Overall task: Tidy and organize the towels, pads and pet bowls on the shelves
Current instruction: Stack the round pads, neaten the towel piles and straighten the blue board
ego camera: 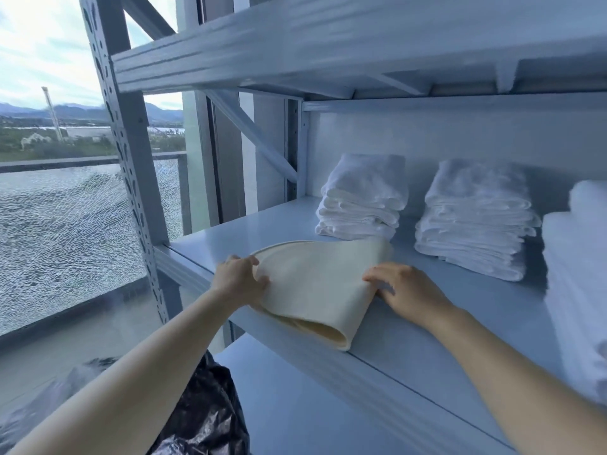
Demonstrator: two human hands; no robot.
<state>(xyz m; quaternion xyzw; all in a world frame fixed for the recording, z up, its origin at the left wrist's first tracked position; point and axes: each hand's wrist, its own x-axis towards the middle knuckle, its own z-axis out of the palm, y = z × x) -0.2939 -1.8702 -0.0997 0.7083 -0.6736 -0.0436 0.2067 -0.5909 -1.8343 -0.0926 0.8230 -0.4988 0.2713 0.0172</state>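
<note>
Gripping the folded cream pad [315, 290] by its curved left edge: left hand [241, 279]. Right hand [407, 290] pinches the right edge. Pad lies front-left on the shelf [437, 343], its rolled fold overhanging the front lip. Left towel stack [361, 198] sits just behind the pad's far corner, with middle towel stack [476, 218] and right towel stack [578, 274] further right. Bare shelf surface lies in front of those.

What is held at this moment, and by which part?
The folded cream pad, lying on the shelf: the left hand grips its left edge, and the right hand grips its right edge.
</note>
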